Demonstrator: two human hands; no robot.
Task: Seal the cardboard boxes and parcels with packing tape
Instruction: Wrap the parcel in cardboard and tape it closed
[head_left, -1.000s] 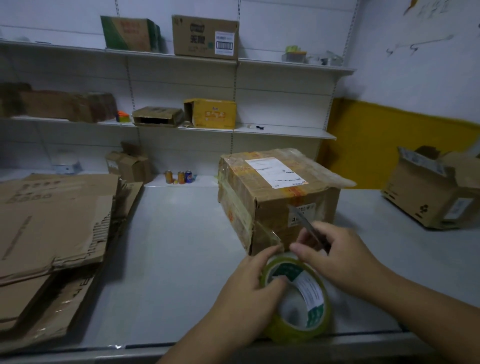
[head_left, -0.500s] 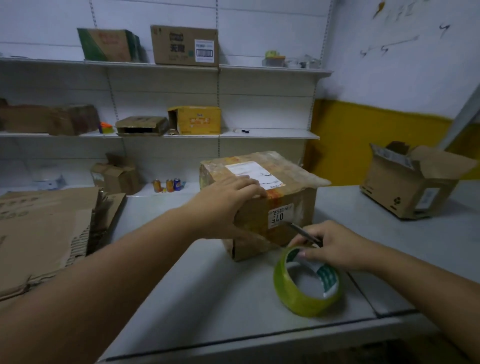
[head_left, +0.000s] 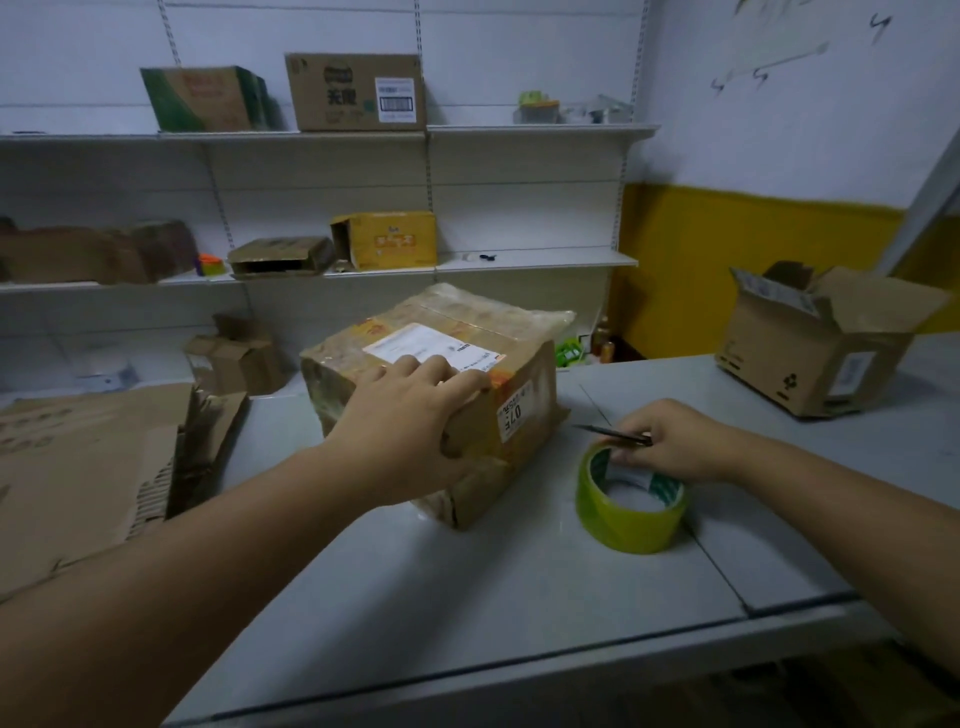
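Note:
A taped cardboard parcel (head_left: 467, 332) with a white shipping label stands on the grey table (head_left: 467, 597), one corner facing me. My left hand (head_left: 410, 415) grips its near top edge, fingers over the label. A roll of yellow-green packing tape (head_left: 631, 509) lies flat on the table to the parcel's right. My right hand (head_left: 675, 441) rests on the roll's far rim and pinches a thin dark blade (head_left: 610, 435) that points left toward the parcel.
An open cardboard box (head_left: 815, 348) sits at the far right of the table. Flattened cardboard sheets (head_left: 88, 467) are piled on the left. White wall shelves (head_left: 519, 260) behind hold several boxes. The table's front edge (head_left: 519, 670) runs close to me.
My left hand left the tape roll and took hold of the parcel's top edge. The roll now lies flat on the table under my right hand. The parcel has turned slightly.

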